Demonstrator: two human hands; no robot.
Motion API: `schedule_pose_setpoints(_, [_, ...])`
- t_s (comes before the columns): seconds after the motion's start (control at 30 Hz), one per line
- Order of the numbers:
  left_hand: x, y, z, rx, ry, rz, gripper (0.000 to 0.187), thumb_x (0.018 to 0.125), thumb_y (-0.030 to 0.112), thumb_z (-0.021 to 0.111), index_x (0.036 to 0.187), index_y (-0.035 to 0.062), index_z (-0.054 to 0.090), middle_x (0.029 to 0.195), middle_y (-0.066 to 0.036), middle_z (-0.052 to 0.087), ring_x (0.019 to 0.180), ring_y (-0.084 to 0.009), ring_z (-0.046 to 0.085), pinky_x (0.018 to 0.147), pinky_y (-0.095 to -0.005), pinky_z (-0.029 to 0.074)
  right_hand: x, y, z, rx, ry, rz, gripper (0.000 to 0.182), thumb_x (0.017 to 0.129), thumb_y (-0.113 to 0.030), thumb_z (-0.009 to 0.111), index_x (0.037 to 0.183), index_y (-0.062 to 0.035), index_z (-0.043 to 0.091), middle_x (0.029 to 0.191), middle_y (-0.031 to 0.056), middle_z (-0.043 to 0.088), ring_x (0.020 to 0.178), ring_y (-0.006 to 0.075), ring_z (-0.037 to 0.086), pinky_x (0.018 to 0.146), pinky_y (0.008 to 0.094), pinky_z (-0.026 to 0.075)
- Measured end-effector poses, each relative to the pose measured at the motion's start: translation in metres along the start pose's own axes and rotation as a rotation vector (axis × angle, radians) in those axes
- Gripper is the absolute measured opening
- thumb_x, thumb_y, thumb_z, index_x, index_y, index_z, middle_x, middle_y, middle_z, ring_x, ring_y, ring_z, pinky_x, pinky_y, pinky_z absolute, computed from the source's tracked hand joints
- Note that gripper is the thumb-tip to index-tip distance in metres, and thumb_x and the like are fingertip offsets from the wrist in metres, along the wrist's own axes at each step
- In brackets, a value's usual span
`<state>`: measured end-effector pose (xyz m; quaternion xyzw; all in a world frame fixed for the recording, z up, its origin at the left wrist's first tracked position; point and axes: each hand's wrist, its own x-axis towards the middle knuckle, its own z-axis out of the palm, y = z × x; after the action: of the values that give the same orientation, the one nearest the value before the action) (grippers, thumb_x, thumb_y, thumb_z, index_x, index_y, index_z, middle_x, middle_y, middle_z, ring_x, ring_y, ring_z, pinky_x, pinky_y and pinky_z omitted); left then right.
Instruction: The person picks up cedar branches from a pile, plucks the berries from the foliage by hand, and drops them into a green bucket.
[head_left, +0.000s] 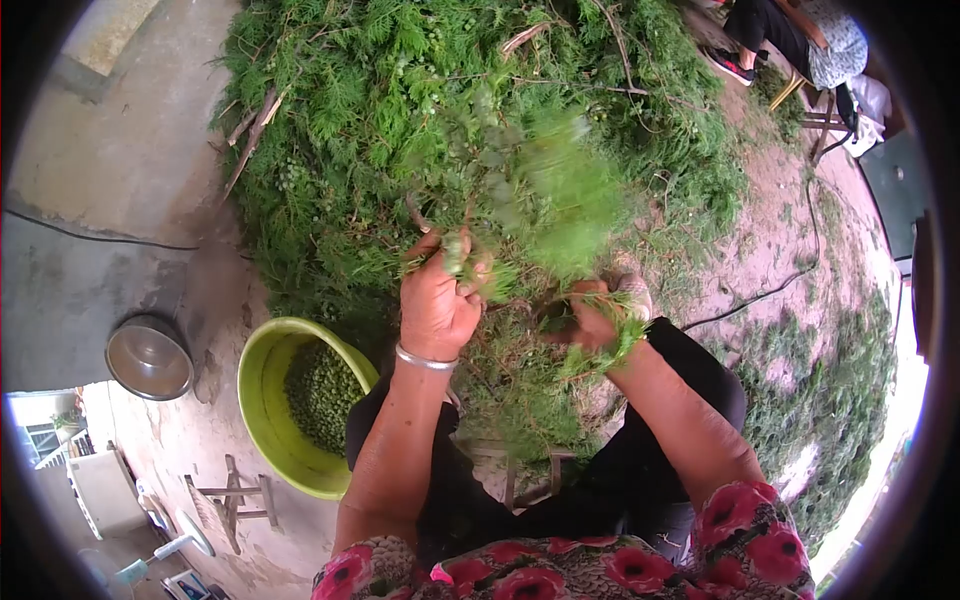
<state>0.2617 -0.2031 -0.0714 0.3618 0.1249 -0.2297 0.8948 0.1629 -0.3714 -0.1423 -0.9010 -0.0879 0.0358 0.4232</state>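
**Sprig Held Between Two Hands, Above the Lap**

Left hand [438, 305] closed in a fist around the woody lower end of a green sprig [545, 205], with a thin metal bangle [425, 358] on the wrist. Right hand [592, 322] also closed, pinching loose green bits and thin twigs, slightly lower and to the right. Both hands near each other, not touching as far as visible.

Sprig rising up and away from the left fist – long axis from the fist toward the big heap, leaning a little right. Top part blurred, so fine shape cannot be told. Left hand clearly the one bearing the stem; right hand nearer to the side shoots at the base.

Behind, a large pile of cut branches [420, 90] – feathery, flat, scale-like foliage, soft-looking, with pale brown sticks showing through. Just left of the left forearm, a round lime-green plastic basin [262, 400], smooth wall, partly filled with small green berries [320, 395], rounded and matte. Further left, a shiny metal bowl [150, 357] on grey concrete. Below the basin, a small wooden stool [232, 500]. Another person [800, 35] seated at top right, well apart.
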Motion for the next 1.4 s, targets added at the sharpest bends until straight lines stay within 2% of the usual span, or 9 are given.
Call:
schedule_pose_setpoints(0.07, [0.010,-0.001,-0.020,-0.067,-0.246,-0.017,0.011,0.087,0.007,0.055,0.079,0.0144,0.055,0.063,0.000,0.048,0.050,-0.0103,0.041,0.044,-0.0236,0.030,0.007,-0.012,-0.029,1.613,0.222,0.755,0.035,0.079,-0.020,0.064,0.111,-0.0075,0.057,0.093,0.0103,0.060,0.082,0.0183,0.059,0.080,0.0365,0.046])
schedule_pose_setpoints(0.2, [0.010,0.002,-0.012,0.052,-0.127,0.054,0.012,0.087,0.011,0.059,0.076,0.0124,0.055,0.063,-0.002,0.051,0.050,-0.0100,0.042,0.045,-0.0246,0.033,0.010,0.166,-0.037,0.391,0.193,0.466,0.037,0.080,-0.020,0.065,0.112,-0.0015,0.056,0.096,0.0101,0.063,0.078,0.0177,0.058,0.069,0.0323,0.044])
schedule_pose_setpoints(0.57, [0.019,0.004,-0.021,-0.037,-0.128,0.052,0.005,0.088,0.011,0.058,0.084,0.0143,0.056,0.078,-0.003,0.058,0.052,-0.0112,0.042,0.048,-0.0256,0.034,0.048,-0.017,-0.102,0.035,1.208,0.149,0.048,0.078,-0.015,0.069,0.114,0.0113,0.051,0.106,0.0203,0.061,0.098,0.0226,0.059,0.083,0.0308,0.045])
schedule_pose_setpoints(0.77, [0.008,0.004,-0.012,0.050,-0.243,-0.016,0.003,0.087,0.011,0.059,0.090,0.0110,0.058,0.077,0.002,0.057,0.053,-0.0110,0.043,0.050,-0.0262,0.034,0.048,-0.038,-0.088,0.948,0.292,0.417,0.017,0.085,-0.010,0.061,0.099,0.0001,0.064,0.117,0.0127,0.056,0.100,0.0192,0.057,0.077,0.0264,0.049])
schedule_pose_setpoints(0.87, [0.002,-0.001,-0.005,0.079,-0.248,-0.081,0.005,0.086,0.010,0.060,0.091,0.0112,0.058,0.080,0.006,0.057,0.054,-0.0106,0.042,0.052,-0.0272,0.034,0.048,-0.046,-0.069,-0.401,0.042,0.448,0.009,0.083,-0.004,0.059,0.083,-0.0073,0.067,0.095,0.0036,0.066,0.087,0.0105,0.060,0.077,0.0275,0.048])
schedule_pose_setpoints(0.93, [0.002,-0.011,-0.005,0.027,-0.331,-0.177,0.007,0.086,0.009,0.061,0.091,0.0118,0.058,0.083,0.006,0.058,0.056,-0.0105,0.042,0.053,-0.0273,0.034,0.050,-0.027,-0.042,1.130,0.439,0.028,0.007,0.081,-0.005,0.063,0.087,-0.0084,0.064,0.092,0.0016,0.064,0.084,0.0082,0.059,0.078,0.0237,0.047])
schedule_pose_setpoints(1.07, [0.000,-0.025,0.007,0.058,-0.297,-0.244,0.007,0.085,0.006,0.062,0.086,0.0066,0.055,0.073,-0.001,0.051,0.057,-0.0113,0.038,0.051,-0.0263,0.033,0.050,-0.047,-0.061,0.768,0.253,0.447,0.029,0.088,-0.022,0.060,0.112,-0.0094,0.051,0.104,0.0036,0.060,0.089,0.0125,0.058,0.075,0.0263,0.048])
schedule_pose_setpoints(1.2, [-0.004,-0.032,0.010,0.214,-0.343,-0.084,0.019,0.080,-0.004,0.064,0.097,0.0008,0.056,0.083,-0.004,0.057,0.071,-0.0132,0.054,0.061,-0.0273,0.046,0.036,-0.016,-0.046,1.786,0.244,-0.010,0.041,0.091,-0.031,0.055,0.123,-0.0091,0.043,0.109,0.0101,0.059,0.096,0.0229,0.058,0.074,0.0352,0.052])
schedule_pose_setpoints(1.4, [0.004,-0.009,0.005,0.484,-0.261,0.087,0.031,0.074,-0.013,0.058,0.103,-0.0035,0.061,0.096,-0.010,0.065,0.085,-0.0174,0.062,0.074,-0.0301,0.053,0.035,-0.002,-0.048,1.680,0.460,0.052,0.043,0.090,-0.012,0.051,0.129,-0.0125,0.036,0.118,0.0097,0.054,0.105,0.0247,0.057,0.084,0.0381,0.052])
